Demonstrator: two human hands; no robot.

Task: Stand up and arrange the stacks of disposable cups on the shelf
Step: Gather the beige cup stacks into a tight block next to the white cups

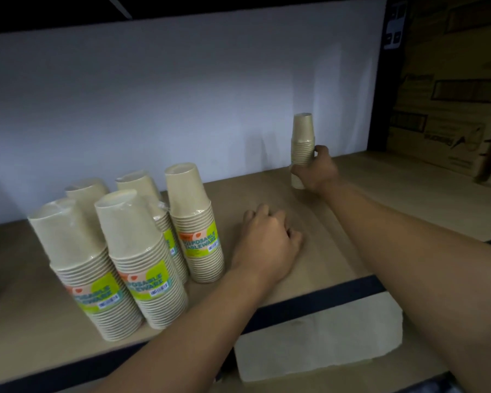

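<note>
Head view: one cup stack [303, 137] is upright at the far right of the shelf [366, 211], its lower half gripped by the right hand [316, 173]. It is best kept vertical and slid beside the five stacks [142, 251] on the left. The left hand [267, 239] rests curled and empty.

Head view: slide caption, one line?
Right grip holds upright beige paper-cup stack, apart from five wrapped stacks on brown shelf.

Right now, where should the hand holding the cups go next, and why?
Probably the right hand should carry the held stack left and set it beside the rightmost labelled stack. The held stack is upright but alone, far from the five grouped stacks, with bare shelf between. The left hand rests there, so it may need to move first.
</note>
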